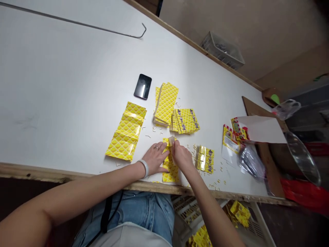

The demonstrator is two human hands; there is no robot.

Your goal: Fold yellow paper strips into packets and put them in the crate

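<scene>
A yellow patterned paper sheet (pixel 170 176) lies on the table close to its front edge, partly covered by both hands. My left hand (pixel 153 158) presses on its left side, fingers stretched out and lying over it. The fingers of my right hand (pixel 182 156) are closed at the sheet's far end, pinching a small pale piece that looks like a turned-up end of the sheet. To the right of that hand lies a small stack of yellow cards (pixel 205 159) with purple figures. Another stack of figured cards (pixel 187 120) sits just beyond my hands.
A taller pile of yellow sheets (pixel 167 103), a long creased yellow sheet (pixel 125 132) and a phone (pixel 143 86) lie farther back and left. Paper scraps (pixel 217 183) litter the table. A metal rod (pixel 77 22) crosses the far left. Crates with yellow pieces (pixel 240 212) stand below the edge.
</scene>
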